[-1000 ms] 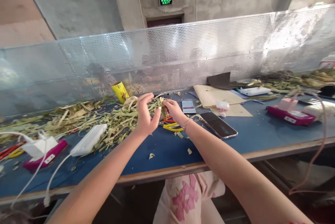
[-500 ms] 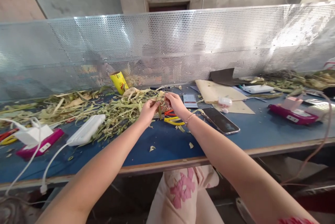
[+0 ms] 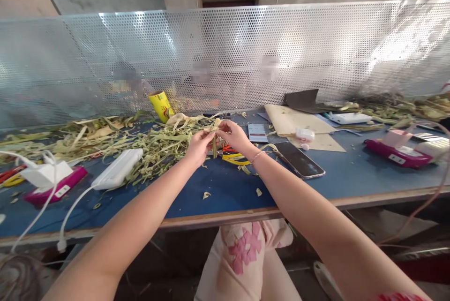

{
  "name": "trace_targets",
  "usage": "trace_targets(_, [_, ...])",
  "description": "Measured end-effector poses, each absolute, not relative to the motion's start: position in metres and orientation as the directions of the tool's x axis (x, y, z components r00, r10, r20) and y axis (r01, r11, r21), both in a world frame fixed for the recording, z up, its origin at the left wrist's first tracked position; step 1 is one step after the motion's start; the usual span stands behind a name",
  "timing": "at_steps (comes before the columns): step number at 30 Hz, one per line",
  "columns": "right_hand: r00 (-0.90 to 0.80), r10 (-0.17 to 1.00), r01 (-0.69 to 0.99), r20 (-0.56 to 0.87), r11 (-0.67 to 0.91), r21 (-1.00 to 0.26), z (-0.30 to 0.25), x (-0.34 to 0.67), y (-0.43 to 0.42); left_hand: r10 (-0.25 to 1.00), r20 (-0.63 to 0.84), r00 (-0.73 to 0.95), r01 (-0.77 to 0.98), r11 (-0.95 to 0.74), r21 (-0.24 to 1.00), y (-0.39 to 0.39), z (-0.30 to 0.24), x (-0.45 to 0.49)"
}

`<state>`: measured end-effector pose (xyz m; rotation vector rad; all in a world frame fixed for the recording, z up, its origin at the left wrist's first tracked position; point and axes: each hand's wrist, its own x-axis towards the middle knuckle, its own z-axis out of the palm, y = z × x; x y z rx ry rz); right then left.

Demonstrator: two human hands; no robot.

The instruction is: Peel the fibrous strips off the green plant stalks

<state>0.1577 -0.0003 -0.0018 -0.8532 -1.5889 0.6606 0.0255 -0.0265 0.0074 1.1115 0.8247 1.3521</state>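
My left hand (image 3: pixel 198 145) and my right hand (image 3: pixel 234 135) meet above the blue table (image 3: pixel 228 193), fingers pinched on a short green plant stalk (image 3: pixel 214 146) that hangs down between them. A pale leaf strip (image 3: pixel 211 126) rises from the stalk's top at my fingertips. A heap of green and dried plant strips (image 3: pixel 154 144) lies just left of my hands. Yellow and red bands (image 3: pixel 235 158) lie on the table under my right wrist.
A black phone (image 3: pixel 299 159) lies right of my right arm, a white power bank (image 3: pixel 117 175) with a cable to the left. Pink devices (image 3: pixel 397 156) (image 3: pixel 56 188) sit at both sides. A yellow roll (image 3: pixel 160 106) leans on the perforated metal screen (image 3: pixel 225 57). Brown paper (image 3: pixel 298 125) lies behind.
My left hand, open and raised a second ago, has closed onto the stalk beside my right hand. The view has tilted slightly down.
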Motion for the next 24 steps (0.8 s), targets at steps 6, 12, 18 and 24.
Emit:
trace_targets(6, [-0.101, 0.862, -0.011, 0.497, 0.499, -0.867, -0.002, 0.158, 0.001, 0.985, 0.067, 0.162, -0.305, -0.014, 0.952, -0.025, 0.009, 0.022])
trace_targets(12, [-0.136, 0.877, -0.045, 0.460, 0.458, -0.888, 0.000, 0.160, -0.002, 0.983, 0.019, 0.180, -0.290, 0.035, 0.957, -0.023, 0.011, 0.019])
trace_targets(18, [-0.155, 0.886, -0.082, 0.436, 0.428, -0.900, 0.007, 0.159, -0.009, 0.986, 0.032, 0.166, -0.279, 0.016, 0.960, -0.026, 0.014, 0.019])
trace_targets(24, [-0.155, 0.854, 0.023, 0.496, 0.505, -0.863, 0.007, 0.158, -0.011, 0.983, 0.131, 0.128, -0.244, -0.097, 0.965, -0.025, 0.011, 0.021])
